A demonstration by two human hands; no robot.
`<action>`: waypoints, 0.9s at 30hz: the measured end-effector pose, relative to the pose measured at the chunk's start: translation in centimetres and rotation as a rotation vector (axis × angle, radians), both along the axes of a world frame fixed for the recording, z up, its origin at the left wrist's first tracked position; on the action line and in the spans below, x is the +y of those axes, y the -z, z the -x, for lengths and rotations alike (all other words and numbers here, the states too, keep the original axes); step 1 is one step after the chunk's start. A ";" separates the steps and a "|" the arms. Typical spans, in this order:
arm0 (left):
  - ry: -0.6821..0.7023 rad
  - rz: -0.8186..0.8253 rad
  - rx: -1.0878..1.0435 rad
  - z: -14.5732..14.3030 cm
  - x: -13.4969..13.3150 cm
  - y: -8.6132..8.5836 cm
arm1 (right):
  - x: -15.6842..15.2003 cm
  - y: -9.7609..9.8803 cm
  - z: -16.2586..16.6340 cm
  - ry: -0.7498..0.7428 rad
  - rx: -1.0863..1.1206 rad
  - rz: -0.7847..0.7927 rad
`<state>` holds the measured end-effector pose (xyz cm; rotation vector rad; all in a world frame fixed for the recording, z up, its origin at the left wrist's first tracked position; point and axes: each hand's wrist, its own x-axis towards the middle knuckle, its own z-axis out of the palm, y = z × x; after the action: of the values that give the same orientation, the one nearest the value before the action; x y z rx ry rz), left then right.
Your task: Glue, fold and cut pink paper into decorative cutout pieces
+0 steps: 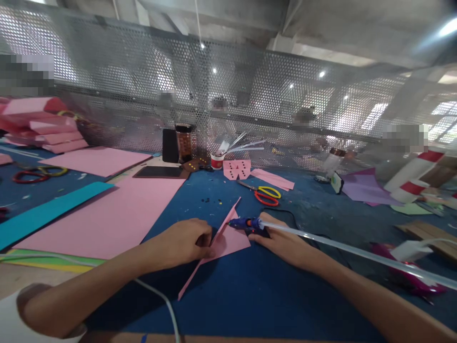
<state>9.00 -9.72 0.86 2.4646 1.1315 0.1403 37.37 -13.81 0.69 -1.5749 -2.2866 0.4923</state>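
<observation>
My left hand [189, 242] pinches a folded piece of pink paper [232, 240] near its lower left part. One flap of the paper stands up as a narrow strip, and the other lies low toward the right. My right hand [276, 238] is wrapped round a blue hot glue gun [250, 223], whose tip is at the standing flap. From its back a long clear glue stick [342, 245] runs out to the right. Whether the tip touches the paper, I cannot tell.
Scissors [266, 194] with red and yellow handles lie beyond the paper. Large pink sheets [117, 219] and a teal strip [53, 209] cover the left. A paper cup [216, 161], a dotted pink cutout [236, 169] and a jar [184, 145] stand or lie toward the mesh screen [135, 85].
</observation>
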 end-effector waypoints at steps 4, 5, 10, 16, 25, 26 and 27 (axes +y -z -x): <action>0.013 0.021 -0.019 0.2 0.2 0.2 | 0.3 0.4 -0.2 -0.004 0.019 -0.017; 0.015 0.021 -0.020 0.2 0.2 0.3 | 0.3 0.4 -0.2 -0.002 0.022 -0.020; -0.023 0.002 -0.005 0.1 0.1 0.2 | -0.1 0.0 -0.2 -0.044 0.052 -0.011; -0.047 0.020 -0.020 0.1 -0.1 -0.1 | -0.5 -0.2 -0.4 -0.056 0.168 0.054; -0.049 0.032 -0.029 0.1 0.1 0.4 | 1.7 -0.5 -2.1 0.142 0.525 0.111; -0.056 0.038 -0.027 0.0 0.1 0.5 | 2.2 -0.8 -2.7 0.207 0.461 0.018; -0.066 0.048 -0.024 0.0 0.1 0.4 | 2.6 -1.0 -3.4 0.272 0.382 -0.093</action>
<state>9.00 -9.63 0.41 2.3782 1.1928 0.1595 40.76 -11.22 1.73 -1.5589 -1.7585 0.5509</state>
